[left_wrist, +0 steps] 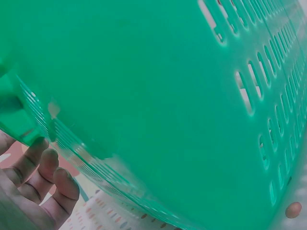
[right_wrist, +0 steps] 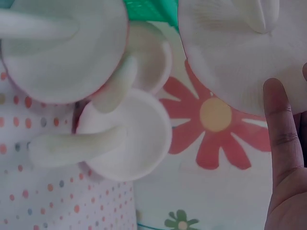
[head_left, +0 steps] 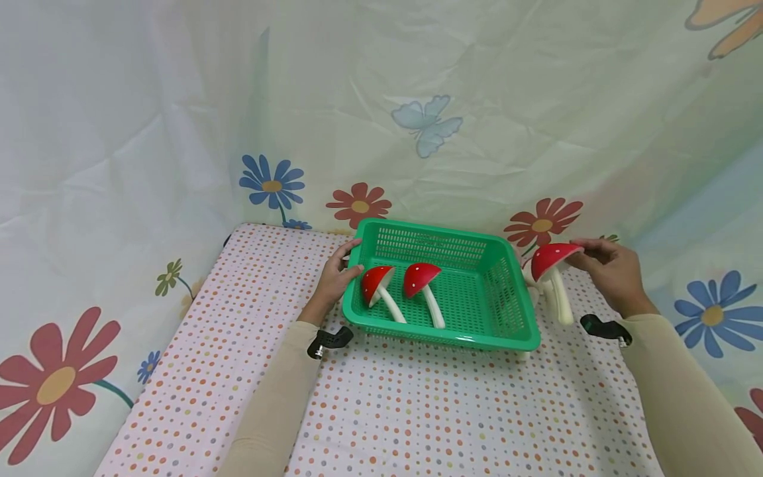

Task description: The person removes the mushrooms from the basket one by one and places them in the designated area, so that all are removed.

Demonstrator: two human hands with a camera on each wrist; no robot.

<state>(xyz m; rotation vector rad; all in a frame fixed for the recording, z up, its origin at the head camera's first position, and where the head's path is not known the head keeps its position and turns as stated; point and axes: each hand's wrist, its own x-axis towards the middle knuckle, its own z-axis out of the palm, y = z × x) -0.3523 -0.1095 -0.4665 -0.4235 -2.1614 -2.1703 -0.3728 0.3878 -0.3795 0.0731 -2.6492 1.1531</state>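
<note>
A green plastic basket stands on the dotted table, and its wall fills the left wrist view. Inside it lie two red white-spotted mushrooms with white stems. My left hand grips the basket's left rim, its fingers curled beneath the edge. Just right of the basket, my right hand pinches the cap rim of a third red mushroom, stem hanging down. In the right wrist view a finger lies against that cap's pale underside.
More mushrooms lie on the table right of the basket, their undersides showing close up, mostly hidden behind the basket in the head view. The table's dotted cloth is backed by a flowered curtain.
</note>
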